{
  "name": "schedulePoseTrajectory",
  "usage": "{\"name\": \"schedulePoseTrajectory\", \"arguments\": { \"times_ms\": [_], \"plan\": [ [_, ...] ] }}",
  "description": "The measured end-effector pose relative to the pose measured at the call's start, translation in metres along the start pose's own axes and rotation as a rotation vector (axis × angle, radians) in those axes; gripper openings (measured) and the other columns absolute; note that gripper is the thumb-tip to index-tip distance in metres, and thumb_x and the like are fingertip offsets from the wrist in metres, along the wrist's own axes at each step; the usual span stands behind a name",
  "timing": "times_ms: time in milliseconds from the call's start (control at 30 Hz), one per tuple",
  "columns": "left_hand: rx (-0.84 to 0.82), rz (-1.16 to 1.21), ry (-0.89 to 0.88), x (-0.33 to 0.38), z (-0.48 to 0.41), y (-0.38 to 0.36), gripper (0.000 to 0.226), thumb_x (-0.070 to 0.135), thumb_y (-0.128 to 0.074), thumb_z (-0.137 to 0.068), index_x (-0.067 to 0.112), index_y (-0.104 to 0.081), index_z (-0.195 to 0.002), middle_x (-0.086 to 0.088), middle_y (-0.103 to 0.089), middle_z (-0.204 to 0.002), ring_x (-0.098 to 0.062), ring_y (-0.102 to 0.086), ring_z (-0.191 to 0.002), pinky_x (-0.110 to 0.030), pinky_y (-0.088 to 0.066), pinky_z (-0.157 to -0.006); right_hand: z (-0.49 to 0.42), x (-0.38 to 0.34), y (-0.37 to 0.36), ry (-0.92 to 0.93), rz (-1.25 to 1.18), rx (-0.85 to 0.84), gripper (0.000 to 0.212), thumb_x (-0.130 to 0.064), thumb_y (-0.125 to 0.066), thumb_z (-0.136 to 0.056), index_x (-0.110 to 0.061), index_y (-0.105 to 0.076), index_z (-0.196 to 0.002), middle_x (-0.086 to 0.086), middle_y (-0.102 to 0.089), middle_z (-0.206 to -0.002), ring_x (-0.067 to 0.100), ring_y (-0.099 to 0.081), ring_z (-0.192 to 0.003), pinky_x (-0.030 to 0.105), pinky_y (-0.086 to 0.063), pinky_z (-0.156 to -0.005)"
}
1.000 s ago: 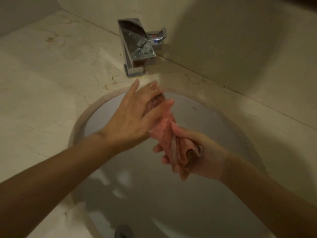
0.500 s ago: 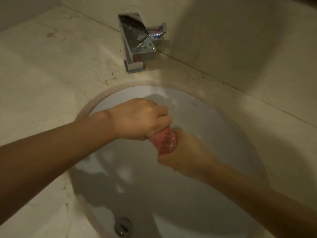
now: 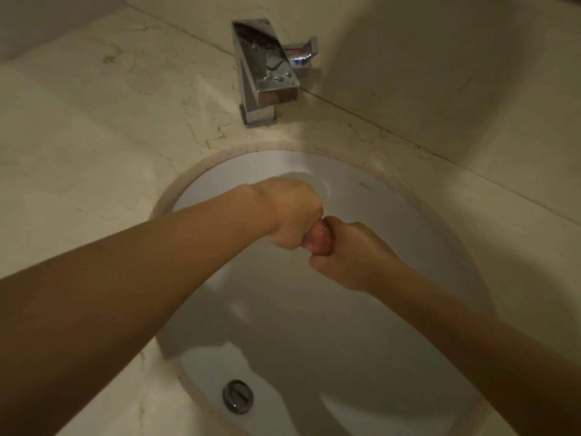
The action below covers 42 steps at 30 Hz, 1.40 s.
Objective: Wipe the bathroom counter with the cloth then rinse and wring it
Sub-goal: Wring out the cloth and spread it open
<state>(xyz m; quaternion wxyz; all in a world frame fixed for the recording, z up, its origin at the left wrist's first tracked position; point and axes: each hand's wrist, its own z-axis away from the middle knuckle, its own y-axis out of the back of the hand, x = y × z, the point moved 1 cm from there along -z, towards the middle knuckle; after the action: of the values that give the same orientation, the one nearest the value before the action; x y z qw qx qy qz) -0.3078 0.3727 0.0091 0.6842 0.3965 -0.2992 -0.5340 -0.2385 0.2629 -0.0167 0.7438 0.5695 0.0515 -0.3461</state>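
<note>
Head view shows the left hand (image 3: 290,214) and right hand (image 3: 349,254) each in a tight grip on the soft, wet, twisted pink cloth (image 3: 319,240), best wrung from its ends

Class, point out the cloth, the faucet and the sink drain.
cloth (image 3: 318,240), head view, pink bit between the fists.
faucet (image 3: 267,67), head view, top of spout.
sink drain (image 3: 238,396), head view, centre of stopper.

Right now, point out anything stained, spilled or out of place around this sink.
Small brownish stains mark the counter: one far left, more below the faucet near the basin rim. Otherwise nothing stands out; both hands, left and right, grip the pink cloth over the basin.
</note>
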Motion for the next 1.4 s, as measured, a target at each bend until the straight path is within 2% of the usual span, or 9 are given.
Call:
{"name": "schedulePoseTrajectory", "arguments": {
  "times_ms": [167,267,367,500,633,933,1100,1233,1400],
  "plan": [
    [0.074,0.064,-0.01,-0.003,0.005,0.005,0.01,0.014,-0.057,-0.079,0.019,-0.055,-0.086,0.003,-0.054,-0.076,-0.018,-0.056,-0.07,-0.028,-0.044,-0.057,0.008,-0.003,0.004,-0.003,-0.011,0.105,0.026,-0.027,-0.06,-0.076,-0.023,-0.035,-0.071,-0.009,-0.043,-0.061,0.009,-0.042,-0.053,0.022,-0.028,-0.044],
    [0.302,0.382,-0.059,-0.012,0.012,-0.007,0.043,0.004,-0.06,-0.076,0.024,-0.051,-0.113,0.006,-0.054,-0.105,-0.016,-0.055,-0.099,-0.025,-0.048,-0.083,0.016,-0.001,-0.003,-0.093,-0.358,0.149,0.024,-0.025,-0.069,-0.071,-0.022,-0.046,-0.068,-0.007,-0.051,-0.06,0.011,-0.049,-0.049,0.023,-0.039,-0.042],
    [0.523,1.047,0.068,-0.007,0.025,-0.019,0.079,-0.007,-0.06,-0.076,0.022,-0.026,-0.141,0.01,-0.035,-0.126,-0.006,-0.043,-0.112,-0.001,-0.039,-0.081,0.024,0.003,0.003,-0.144,-0.733,0.103,0.023,-0.025,-0.074,-0.073,-0.015,-0.054,-0.067,-0.004,-0.054,-0.05,0.013,-0.048,-0.043,0.019,-0.036,-0.035],
    [0.233,2.067,0.175,0.024,0.039,-0.033,0.027,0.026,-0.048,-0.089,0.018,-0.057,-0.113,-0.005,-0.067,-0.108,-0.021,-0.064,-0.098,-0.035,-0.049,-0.088,0.041,0.001,0.008,-0.145,-0.889,0.136,0.023,-0.031,-0.069,-0.08,-0.014,-0.056,-0.089,-0.002,-0.062,-0.056,0.014,-0.055,-0.043,0.023,-0.044,-0.035],
    [0.367,1.979,0.173,0.054,0.04,-0.034,0.039,0.041,-0.049,-0.088,0.012,-0.056,-0.113,-0.008,-0.07,-0.107,-0.02,-0.068,-0.097,-0.031,-0.055,-0.085,0.058,-0.001,0.002,-0.147,-0.892,0.221,0.026,-0.03,-0.066,-0.082,-0.018,-0.055,-0.104,0.0,-0.066,-0.075,0.013,-0.062,-0.054,0.032,-0.053,-0.043],
    [0.571,2.03,0.148,0.075,0.038,-0.038,0.055,0.044,-0.048,-0.075,0.008,-0.061,-0.114,-0.011,-0.071,-0.105,-0.023,-0.067,-0.098,-0.031,-0.054,-0.086,0.079,0.015,0.008,-0.2,-1.226,0.089,0.018,-0.024,-0.051,-0.092,-0.016,-0.067,-0.094,-0.006,-0.069,-0.068,0.008,-0.063,-0.061,0.016,-0.045,-0.05],
    [0.434,2.085,0.102,0.081,0.04,-0.036,0.045,0.043,-0.052,-0.077,0.017,-0.061,-0.112,-0.005,-0.071,-0.107,-0.018,-0.066,-0.101,-0.03,-0.054,-0.086,0.079,0.01,0.011,-0.224,-1.185,0.134,0.021,-0.033,-0.064,-0.08,-0.013,-0.067,-0.084,-0.006,-0.063,-0.053,0.003,-0.055,-0.042,0.013,-0.04,-0.04],
    [0.476,2.103,0.139,0.09,0.039,-0.034,0.045,0.038,-0.065,-0.075,0.011,-0.06,-0.111,-0.012,-0.071,-0.103,-0.02,-0.069,-0.093,-0.029,-0.057,-0.077,0.082,0.015,0.006,-0.158,-0.858,0.384,0.018,-0.042,-0.069,-0.074,-0.028,-0.068,-0.086,-0.002,-0.068,-0.08,0.007,-0.062,-0.065,0.015,-0.046,-0.051],
    [0.372,2.289,0.178,0.087,0.043,-0.016,0.04,0.046,-0.06,-0.072,0.015,-0.067,-0.097,-0.003,-0.074,-0.095,-0.017,-0.069,-0.091,-0.034,-0.051,-0.084,0.097,0.016,0.034,-0.232,-1.197,0.285,0.018,-0.008,-0.056,-0.088,-0.009,-0.072,-0.08,0.002,-0.068,-0.073,0.005,-0.061,-0.062,0.014,-0.049,-0.055]
  ]
}}
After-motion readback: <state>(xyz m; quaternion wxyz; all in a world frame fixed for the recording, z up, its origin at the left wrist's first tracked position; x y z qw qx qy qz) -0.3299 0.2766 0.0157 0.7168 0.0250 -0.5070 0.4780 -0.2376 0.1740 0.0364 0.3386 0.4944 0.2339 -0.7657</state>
